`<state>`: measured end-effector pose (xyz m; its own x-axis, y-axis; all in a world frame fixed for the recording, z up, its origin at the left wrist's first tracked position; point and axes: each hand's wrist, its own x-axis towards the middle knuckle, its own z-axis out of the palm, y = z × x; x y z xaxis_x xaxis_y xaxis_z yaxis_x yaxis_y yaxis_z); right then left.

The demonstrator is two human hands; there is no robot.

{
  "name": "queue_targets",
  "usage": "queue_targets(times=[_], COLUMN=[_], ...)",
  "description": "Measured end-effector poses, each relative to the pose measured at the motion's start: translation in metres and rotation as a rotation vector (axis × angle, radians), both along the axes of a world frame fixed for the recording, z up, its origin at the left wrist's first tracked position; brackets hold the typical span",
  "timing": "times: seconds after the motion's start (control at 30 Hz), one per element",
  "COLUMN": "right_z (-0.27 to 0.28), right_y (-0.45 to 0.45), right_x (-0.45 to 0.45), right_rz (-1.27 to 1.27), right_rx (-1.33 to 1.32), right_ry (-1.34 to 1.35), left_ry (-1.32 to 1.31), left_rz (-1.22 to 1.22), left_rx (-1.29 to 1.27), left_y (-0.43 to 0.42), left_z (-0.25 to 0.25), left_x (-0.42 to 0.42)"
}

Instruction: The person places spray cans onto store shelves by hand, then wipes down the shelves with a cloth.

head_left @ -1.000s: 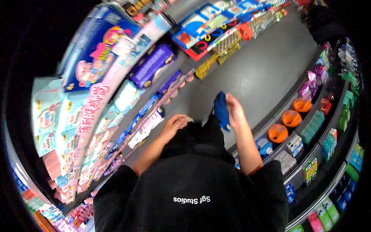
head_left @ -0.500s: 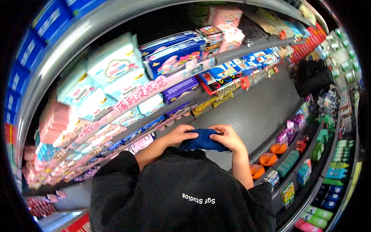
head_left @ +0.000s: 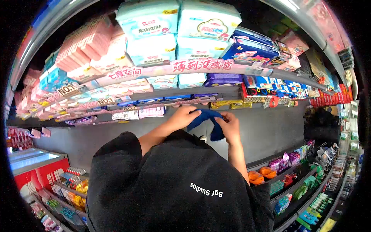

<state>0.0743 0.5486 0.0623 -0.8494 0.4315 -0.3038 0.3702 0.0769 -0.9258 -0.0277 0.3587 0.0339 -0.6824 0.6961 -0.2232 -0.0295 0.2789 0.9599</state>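
A dark blue piece of fabric is stretched between my two hands in front of my chest. My left hand pinches its left end, thumb on top. At the other end, my right hand grips the fabric, and a loose part hangs down below those fingers. The cloth bends in an arch, with grey floor showing beneath it. I cannot make out what kind of cloth item it is. Both hands are just in front of the lower shelf edge, touching none of the goods.
Ahead stands a shelf with mint-coloured packs, pink packs and dark blue packs. Grey floor runs along the aisle. Orange items sit on a low shelf at right. A red-sided cabinet stands at left.
My view has turned, so the shelf now lies more level across the top. The fabric went from a flat, compact shape to an arch with its right part hanging down.
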Motion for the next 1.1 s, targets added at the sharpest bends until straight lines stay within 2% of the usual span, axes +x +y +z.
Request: queue_targets(times=[0.1,0.17,0.27,0.3,0.47,0.53,0.6,0.67,0.7,0.8,0.87,0.97,1.07,1.1], right_z=[-0.013,-0.012,-0.003,0.002,0.01,0.006,0.006,0.009,-0.001,-0.006,-0.002,-0.007,-0.025,-0.026], right_y=[-0.021,-0.036,-0.049,-0.051,-0.04,-0.036,-0.033,-0.034,-0.03,-0.033,-0.033,-0.021,-0.01,-0.006], right_x=[-0.004,-0.004,-0.003,-0.002,0.01,0.018,0.026,0.033,0.037,0.043,0.048,0.062,0.081,0.087], right_rz=[0.02,0.094,0.265,0.305,0.276,0.155,0.115,0.046,0.091,0.045,-0.015,-0.107,-0.177,-0.202], right_rx=[-0.021,-0.108,-0.261,-0.249,-0.207,0.014,0.039,0.244,0.293,0.231,0.234,0.204,0.123,0.085], right_ry=[0.067,0.04,0.078,0.084,0.066,0.172,0.13,0.15,0.169,0.211,0.121,0.142,0.179,0.215], left_ry=[0.031,-0.59,-0.598,-0.623,-0.655,-0.569,-0.607,-0.504,-0.539,-0.65,-0.792,-0.759,-0.767,-0.687], left_rz=[0.114,0.22,0.251,0.323,0.396,0.291,0.271,0.264,0.245,0.0,-0.129,-0.29,-0.398,-0.491], left_rx=[0.096,0.269,0.398,0.367,0.403,0.371,0.352,0.341,0.33,0.355,0.347,0.229,0.201,0.222], left_y=[-0.002,-0.003,-0.003,-0.002,0.0,0.002,0.01,0.022,0.028,0.039,0.045,0.052,0.067,0.073], left_z=[-0.011,0.006,0.008,0.003,-0.001,-0.007,-0.007,-0.004,-0.002,-0.001,0.019,-0.014,0.0,0.003], left_x=[0.011,0.018,0.024,0.024,0.023,0.019,0.023,0.03,0.035,0.045,0.049,0.048,0.055,0.057])
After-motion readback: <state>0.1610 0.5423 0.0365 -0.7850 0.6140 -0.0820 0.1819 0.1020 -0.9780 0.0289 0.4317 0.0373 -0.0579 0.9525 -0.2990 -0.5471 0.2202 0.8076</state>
